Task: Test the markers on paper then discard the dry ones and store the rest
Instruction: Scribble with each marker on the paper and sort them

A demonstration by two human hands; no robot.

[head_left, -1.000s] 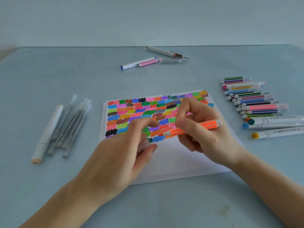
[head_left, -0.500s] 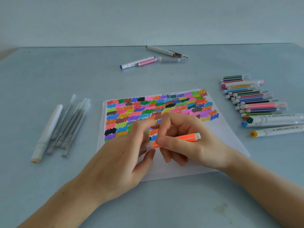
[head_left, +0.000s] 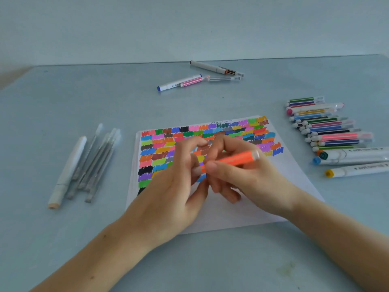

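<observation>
An orange marker [head_left: 235, 159] lies across my right hand [head_left: 242, 175], which grips its barrel above the white paper [head_left: 231, 211]. My left hand [head_left: 174, 186] pinches the marker's near end, where a pale cap shows between the fingertips. Rows of coloured scribble patches cover the far half of the paper; both hands hide its middle.
A row of coloured markers [head_left: 330, 127] with three thick white ones [head_left: 355, 159] lies to the right. Several grey pens and one fat white marker [head_left: 67, 171] lie on the left. Three markers [head_left: 200, 79] are at the back. All rest on a blue-grey table [head_left: 63, 106].
Both hands drew together over the paper's middle, and the left fingers closed onto the orange marker's near end. The marker shifted slightly left and toward me.
</observation>
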